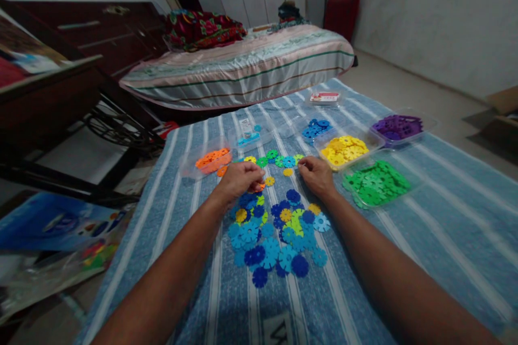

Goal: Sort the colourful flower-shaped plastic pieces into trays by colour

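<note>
Two hands [242, 177] [317, 174], fingers [254, 170] curled, grip unclear, rest near coloured discs [288, 161]; a red-and-white label [324, 96] is illegible.

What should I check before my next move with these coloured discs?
1. Yellow discs inside their clear tub: ok.
2. Purple pieces inside the far-right tub: ok.
3. Loose pile all one colour: not ok; blues, greens and yellows are mixed.
4. Left hand empty: cannot tell; whatever its fingers may pinch is unclear.
5. Right hand empty: cannot tell, for the same reason.
</note>
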`<control>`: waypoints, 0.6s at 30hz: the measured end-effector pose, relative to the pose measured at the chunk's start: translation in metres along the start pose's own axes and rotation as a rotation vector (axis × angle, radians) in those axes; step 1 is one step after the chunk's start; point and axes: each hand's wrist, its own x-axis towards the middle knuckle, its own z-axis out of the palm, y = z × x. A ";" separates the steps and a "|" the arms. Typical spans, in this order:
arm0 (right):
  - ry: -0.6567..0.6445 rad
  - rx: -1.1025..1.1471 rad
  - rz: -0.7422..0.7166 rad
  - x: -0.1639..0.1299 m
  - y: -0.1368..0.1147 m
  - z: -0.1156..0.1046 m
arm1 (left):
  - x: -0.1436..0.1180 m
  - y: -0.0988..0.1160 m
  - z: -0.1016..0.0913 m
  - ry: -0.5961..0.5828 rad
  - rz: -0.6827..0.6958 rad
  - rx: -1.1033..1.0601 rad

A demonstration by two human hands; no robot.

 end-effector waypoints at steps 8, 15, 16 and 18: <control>0.001 -0.020 -0.008 -0.001 -0.002 -0.003 | -0.039 -0.019 0.004 -0.425 0.231 0.886; 0.006 -0.024 -0.015 -0.001 0.000 -0.002 | -0.058 -0.018 0.013 -0.483 0.243 1.124; 0.007 -0.024 -0.016 -0.001 0.000 -0.002 | -0.059 -0.018 0.014 -0.485 0.232 1.133; 0.008 -0.027 -0.015 -0.001 -0.001 -0.002 | -0.059 -0.018 0.015 -0.485 0.227 1.145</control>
